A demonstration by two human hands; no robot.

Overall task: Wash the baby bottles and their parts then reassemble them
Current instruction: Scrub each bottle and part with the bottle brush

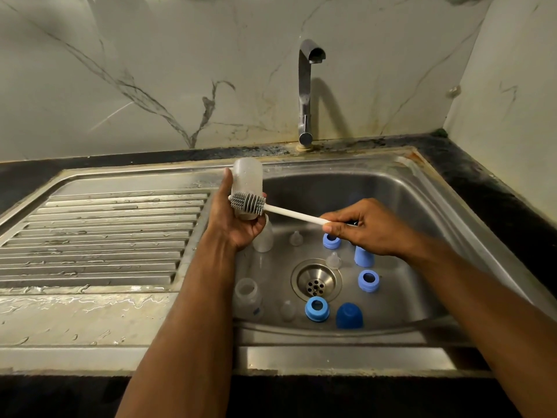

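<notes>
My left hand (233, 220) grips a clear baby bottle (247, 179) upside down over the left edge of the sink basin. My right hand (364, 229) pinches the white handle of a bottle brush (248, 203), whose grey bristled head lies across the bottle's outside near its neck. On the basin floor another clear bottle (262, 236) stands just below my left hand, and a third bottle (247, 295) stands at the front left. Blue collar rings (316, 309) (368, 280) (331, 240), blue caps (349, 315) (363, 256) and clear nipples (333, 260) (296, 237) (287, 310) are scattered around the drain.
The steel sink (422, 188) has a round drain (316, 283) in the middle. A chrome tap (306, 92) stands behind it with no water running. A wet ribbed drainboard (99, 236) lies to the left. Marble-patterned walls close the back and right.
</notes>
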